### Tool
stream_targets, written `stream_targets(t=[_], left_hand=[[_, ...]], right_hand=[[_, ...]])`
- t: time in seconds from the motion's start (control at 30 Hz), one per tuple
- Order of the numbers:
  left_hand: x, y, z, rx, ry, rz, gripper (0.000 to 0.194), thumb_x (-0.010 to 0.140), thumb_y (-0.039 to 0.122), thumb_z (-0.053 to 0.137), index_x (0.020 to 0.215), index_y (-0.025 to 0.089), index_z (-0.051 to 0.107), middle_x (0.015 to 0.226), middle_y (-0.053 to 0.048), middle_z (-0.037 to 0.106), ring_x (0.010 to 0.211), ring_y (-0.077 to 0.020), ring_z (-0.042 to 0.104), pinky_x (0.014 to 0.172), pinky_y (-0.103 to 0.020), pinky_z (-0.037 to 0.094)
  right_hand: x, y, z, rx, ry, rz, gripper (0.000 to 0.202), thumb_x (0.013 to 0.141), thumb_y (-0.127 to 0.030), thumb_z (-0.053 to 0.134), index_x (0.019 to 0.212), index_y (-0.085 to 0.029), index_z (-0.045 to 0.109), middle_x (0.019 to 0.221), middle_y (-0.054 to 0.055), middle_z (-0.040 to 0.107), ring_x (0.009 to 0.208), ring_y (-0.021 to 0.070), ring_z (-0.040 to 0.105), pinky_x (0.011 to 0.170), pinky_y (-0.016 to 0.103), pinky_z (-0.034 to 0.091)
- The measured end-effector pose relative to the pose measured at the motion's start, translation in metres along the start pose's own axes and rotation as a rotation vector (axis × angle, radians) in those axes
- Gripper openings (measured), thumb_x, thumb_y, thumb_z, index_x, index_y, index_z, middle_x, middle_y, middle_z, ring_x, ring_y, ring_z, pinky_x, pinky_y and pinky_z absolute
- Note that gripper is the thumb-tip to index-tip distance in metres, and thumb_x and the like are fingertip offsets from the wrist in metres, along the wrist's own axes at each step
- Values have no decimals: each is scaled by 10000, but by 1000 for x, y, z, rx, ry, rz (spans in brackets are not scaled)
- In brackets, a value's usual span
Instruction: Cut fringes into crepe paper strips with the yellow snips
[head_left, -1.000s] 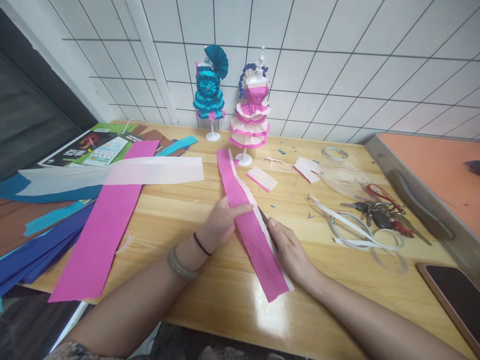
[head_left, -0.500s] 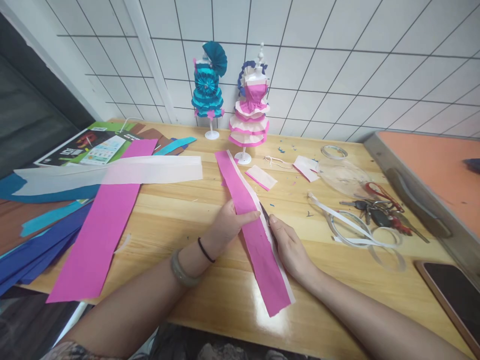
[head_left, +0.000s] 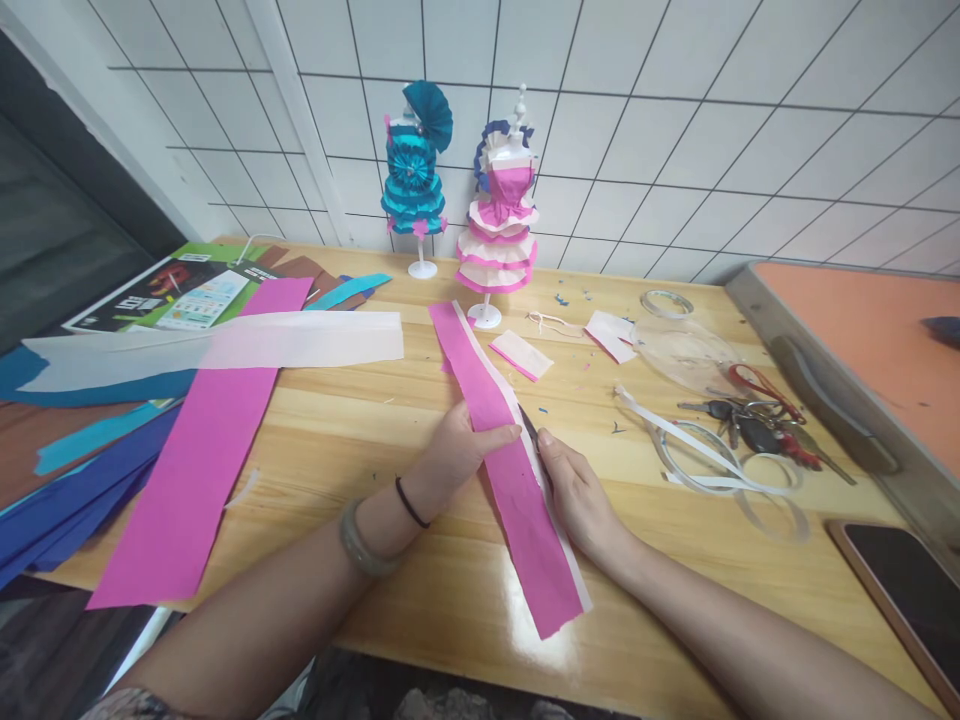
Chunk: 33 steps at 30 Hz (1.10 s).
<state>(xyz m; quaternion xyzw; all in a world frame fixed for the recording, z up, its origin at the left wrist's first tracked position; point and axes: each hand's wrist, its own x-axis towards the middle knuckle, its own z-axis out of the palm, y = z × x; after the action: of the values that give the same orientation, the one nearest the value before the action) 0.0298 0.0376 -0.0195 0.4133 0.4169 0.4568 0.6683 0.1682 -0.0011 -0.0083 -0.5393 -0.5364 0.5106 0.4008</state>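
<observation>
A: Where's the piece in hand?

B: The long, layered pink-and-white paper strip [head_left: 529, 520] runs between the left hand [head_left: 469, 445] and the right hand [head_left: 577, 490], slanting across the glossy, pale wooden surface [head_left: 345, 440]. Its far end comes near the round white foot of the pink-and-white ruffled dress form [head_left: 497, 250].

A: And each grip?

B: The left one pinches the strip, thumb flat on the pink face, other fingers mostly hidden. The right one is closed around a slim tool with a dark, pointed blade [head_left: 529, 425] beside the white edge. Its handle is covered, so I can't tell whether it's scissors or a knife.

A: How will the strip handle?

B: Very light and limp, I'd judge, quick to crease or tear. The layers might slide over each other, so pinch both together, gently, across the broad middle, with fingertips clear of the blade.

A: Textures?

B: The strip looks matte and faintly wrinkled, its near end a little uneven. Behind, the teal paper-covered dress form [head_left: 414, 190] carries crisp, fan-like pleats. To the left, a smooth white paper band [head_left: 337, 340] crosses a broad, flat pink paper band [head_left: 180, 500].
</observation>
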Motion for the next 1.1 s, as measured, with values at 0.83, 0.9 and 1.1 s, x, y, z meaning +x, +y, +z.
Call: stream_targets(t=[0.83,0.9,1.1], left_hand=[[-2,2,2,4,22,-18,321,639,275,706,912,150,594,911,-68,668,825,-208,617,748,-343,486],[-2,2,2,-2,18,-20,322,636,272,709,911,149,594,906,-66,667,824,-205,614,750,-341,483],[-2,4,2,-73,-27,-40,312,625,236,719,895,142,593,864,-50,655,794,-179,599,749,-318,467]], right_hand=[[2,1,0,-48,-22,-36,387,883,-487,311,731,-191,508,748,22,555,721,172,493,707,275,400],[1,0,0,-57,-20,-31,378,887,-474,310,744,-188,512,731,17,540,703,169,478,693,274,395],[2,0,-1,-76,0,-37,361,873,-479,336,687,-199,469,663,-7,492,656,161,454,634,262,383]])
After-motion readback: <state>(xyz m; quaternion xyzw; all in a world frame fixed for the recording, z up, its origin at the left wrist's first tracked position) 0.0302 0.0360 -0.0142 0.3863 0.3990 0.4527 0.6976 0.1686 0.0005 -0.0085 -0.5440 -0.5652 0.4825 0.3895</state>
